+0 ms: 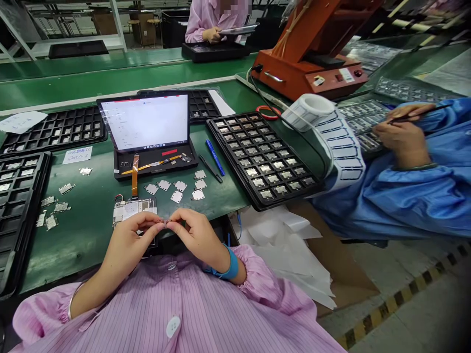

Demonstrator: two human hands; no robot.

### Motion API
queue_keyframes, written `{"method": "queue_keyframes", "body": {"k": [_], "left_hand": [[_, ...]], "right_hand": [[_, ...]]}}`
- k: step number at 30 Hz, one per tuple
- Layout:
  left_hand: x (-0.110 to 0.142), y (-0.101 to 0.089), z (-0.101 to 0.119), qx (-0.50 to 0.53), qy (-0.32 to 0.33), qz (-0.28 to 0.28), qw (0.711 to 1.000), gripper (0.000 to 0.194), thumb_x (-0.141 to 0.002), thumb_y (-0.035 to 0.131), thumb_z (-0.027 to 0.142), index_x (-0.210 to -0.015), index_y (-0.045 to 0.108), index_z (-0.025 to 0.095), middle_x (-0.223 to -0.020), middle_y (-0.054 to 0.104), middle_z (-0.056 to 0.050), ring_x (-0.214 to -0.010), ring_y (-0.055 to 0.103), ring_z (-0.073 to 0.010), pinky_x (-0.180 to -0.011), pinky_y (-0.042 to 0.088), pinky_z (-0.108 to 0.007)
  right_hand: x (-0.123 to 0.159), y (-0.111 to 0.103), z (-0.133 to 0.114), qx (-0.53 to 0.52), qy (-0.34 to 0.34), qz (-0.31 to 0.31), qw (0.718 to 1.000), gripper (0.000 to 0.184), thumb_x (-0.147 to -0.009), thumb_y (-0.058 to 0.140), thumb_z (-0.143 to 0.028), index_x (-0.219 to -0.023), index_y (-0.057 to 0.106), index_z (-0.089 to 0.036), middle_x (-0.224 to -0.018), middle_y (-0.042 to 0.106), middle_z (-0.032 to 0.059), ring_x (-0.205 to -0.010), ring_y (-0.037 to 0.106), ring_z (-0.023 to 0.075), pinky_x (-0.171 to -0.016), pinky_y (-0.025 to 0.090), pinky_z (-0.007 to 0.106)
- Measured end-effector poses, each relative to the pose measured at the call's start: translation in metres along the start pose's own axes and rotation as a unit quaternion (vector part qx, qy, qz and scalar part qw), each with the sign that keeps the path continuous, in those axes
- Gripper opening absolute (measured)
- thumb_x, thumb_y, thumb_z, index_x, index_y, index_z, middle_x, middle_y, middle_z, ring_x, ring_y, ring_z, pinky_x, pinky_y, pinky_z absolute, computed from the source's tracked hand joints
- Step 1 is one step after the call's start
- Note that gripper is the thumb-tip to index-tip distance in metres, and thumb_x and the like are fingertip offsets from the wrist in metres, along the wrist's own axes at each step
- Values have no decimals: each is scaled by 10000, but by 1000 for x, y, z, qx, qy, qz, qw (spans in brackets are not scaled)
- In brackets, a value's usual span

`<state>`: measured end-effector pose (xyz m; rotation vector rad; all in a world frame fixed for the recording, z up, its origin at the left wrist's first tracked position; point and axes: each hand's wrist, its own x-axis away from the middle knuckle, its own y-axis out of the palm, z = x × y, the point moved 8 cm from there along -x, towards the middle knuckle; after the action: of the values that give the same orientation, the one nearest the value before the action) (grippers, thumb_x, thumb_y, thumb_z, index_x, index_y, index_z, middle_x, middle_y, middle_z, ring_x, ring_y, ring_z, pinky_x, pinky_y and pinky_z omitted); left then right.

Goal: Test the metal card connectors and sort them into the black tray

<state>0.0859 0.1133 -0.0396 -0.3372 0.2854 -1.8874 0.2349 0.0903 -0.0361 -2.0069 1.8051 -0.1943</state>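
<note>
My left hand and my right hand meet at the table's front edge, thumbs and forefingers pinched on one tiny part too small to make out. Just behind my left hand lies a circuit board. An orange ribbon cable runs from it up to a tablet screen, which is lit and propped in a black tray. Several small silvery square boards lie loose behind my right hand. Beside them are black tweezers and a blue pen.
A black compartment tray full of small modules stands right. More black trays line the left, near loose modules. Farther right are a label roll, an orange machine and a co-worker's blue sleeve. Another person sits opposite.
</note>
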Motion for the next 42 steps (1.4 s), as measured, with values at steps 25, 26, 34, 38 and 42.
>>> {"method": "queue_keyframes", "body": {"k": [25,26,34,38,42], "left_hand": [[-29,16,37,-416,244,52,875,315,-906,466,134,-1091,711,208,-1092,728,-81,-985,633,-274,-868,507,-439],[-28,2,40,-411,231,66,879,284,-908,491,178,-1085,712,204,-1088,729,-82,-992,637,-281,-881,507,-445],[6,-153,6,-460,-44,243,853,363,-861,603,400,-1140,717,196,-1048,743,-108,-914,682,-336,-834,529,-481],[24,-194,-22,-440,-108,275,848,320,-869,567,327,-1090,733,165,-1072,737,-138,-995,668,-346,-881,513,-470],[28,-213,-44,-446,-120,276,843,259,-833,615,298,-1037,738,195,-1091,722,-127,-1051,629,-334,-943,483,-461]], "right_hand": [[15,-106,70,45,167,180,968,236,-851,593,-408,-752,596,-194,-725,645,34,-697,598,178,-665,472,318],[14,-98,67,10,167,161,973,236,-853,598,-411,-764,593,-193,-733,653,34,-690,602,170,-648,476,306],[6,-8,42,-235,206,-97,945,322,-828,660,-498,-798,601,-182,-995,719,103,-755,686,173,-476,506,224],[-7,-13,52,-186,215,-54,957,355,-792,699,-531,-841,654,-182,-1069,702,134,-753,688,187,-478,538,244],[-13,-14,52,-172,211,-48,961,343,-818,683,-531,-881,676,-194,-946,717,108,-563,607,126,-471,528,255]]}}
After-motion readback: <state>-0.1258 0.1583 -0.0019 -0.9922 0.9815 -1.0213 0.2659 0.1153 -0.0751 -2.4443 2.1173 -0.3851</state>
